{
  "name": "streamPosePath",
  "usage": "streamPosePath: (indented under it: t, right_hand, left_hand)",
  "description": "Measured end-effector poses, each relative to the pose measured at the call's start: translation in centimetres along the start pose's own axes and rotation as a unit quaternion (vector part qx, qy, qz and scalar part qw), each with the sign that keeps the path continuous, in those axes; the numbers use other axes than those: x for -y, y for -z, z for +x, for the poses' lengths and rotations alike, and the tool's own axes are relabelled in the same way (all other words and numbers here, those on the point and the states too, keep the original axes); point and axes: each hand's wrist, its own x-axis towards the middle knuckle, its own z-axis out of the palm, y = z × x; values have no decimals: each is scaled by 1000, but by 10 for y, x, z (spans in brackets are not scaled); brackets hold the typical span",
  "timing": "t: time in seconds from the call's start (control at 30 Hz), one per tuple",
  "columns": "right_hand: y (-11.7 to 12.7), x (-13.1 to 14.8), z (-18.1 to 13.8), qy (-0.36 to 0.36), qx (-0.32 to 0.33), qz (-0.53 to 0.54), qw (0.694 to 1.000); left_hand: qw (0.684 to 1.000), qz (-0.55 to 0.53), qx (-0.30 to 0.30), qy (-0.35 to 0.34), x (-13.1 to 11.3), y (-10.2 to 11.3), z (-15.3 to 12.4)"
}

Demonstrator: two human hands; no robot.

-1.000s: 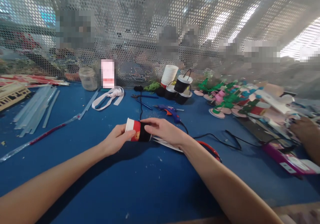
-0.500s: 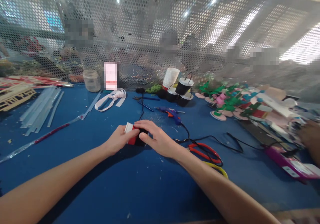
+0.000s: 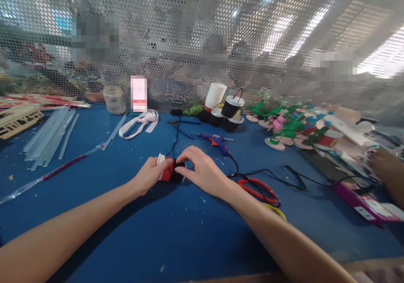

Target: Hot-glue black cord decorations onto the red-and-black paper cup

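Note:
A small paper cup [image 3: 171, 170] with a white rim, a red band and a black base lies on its side on the blue table [image 3: 164, 232]. My left hand [image 3: 147, 175] grips its rim end, fingers wrapped round it. My right hand [image 3: 202, 170] pinches the black base end with thumb and fingers. A thin black cord [image 3: 175, 140] runs from the cup toward the back of the table.
A blue glue gun [image 3: 215, 141] lies behind my hands, red-handled scissors [image 3: 259, 190] to the right. Black cups [image 3: 231, 112], a white cup stack [image 3: 214, 95], a jar [image 3: 114, 99], glue sticks [image 3: 50, 133] and foam decorations [image 3: 293, 125] stand around. Another person's hand [image 3: 386, 165] is far right. A mesh wall [image 3: 189, 43] closes the back.
My right hand has slid along the cup to its black end and now pinches it. The cup has turned a little, and the white sheet under my wrist is gone.

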Motion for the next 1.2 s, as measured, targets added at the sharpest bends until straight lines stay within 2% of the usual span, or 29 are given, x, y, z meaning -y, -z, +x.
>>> streamPosePath:
  t: [0.13, 0.23, 0.43, 0.6, 0.73, 0.87, 1.0, 1.1, 1.2]
  right_hand:
    - [-5, 2, -1, 9, 1, -8, 1000]
    - [3, 5, -2, 15, 17, 22, 1000]
    - [27, 8, -2, -89, -37, 60, 994]
    - [22, 7, 0, -69, 11, 42, 997]
    - [25, 8, -3, -91, 34, 56, 994]
    - [20, 6, -12, -43, 76, -4, 996]
    - [1, 1, -15, 23, 62, -97, 993]
    - [-8, -1, -14, 32, 37, -107, 993]
    - [-3, -1, -14, 13, 43, -98, 994]
  left_hand:
    - [999, 41, -3, -19, 0, 0, 0]
    - [999, 33, -7, -14, 1, -1, 1]
    - [1000, -13, -4, 1, 3, -1, 2]
    - [998, -52, -11, 17, 3, -1, 3]
    - [995, -95, -5, 33, 2, 0, 2]
    - [990, -126, -28, 47, -3, 0, 2]
    - [988, -135, -50, 60, -7, -2, 2]
    - [987, -132, -58, 73, -7, -3, 1]
    - [988, -129, -57, 70, -7, -2, 2]
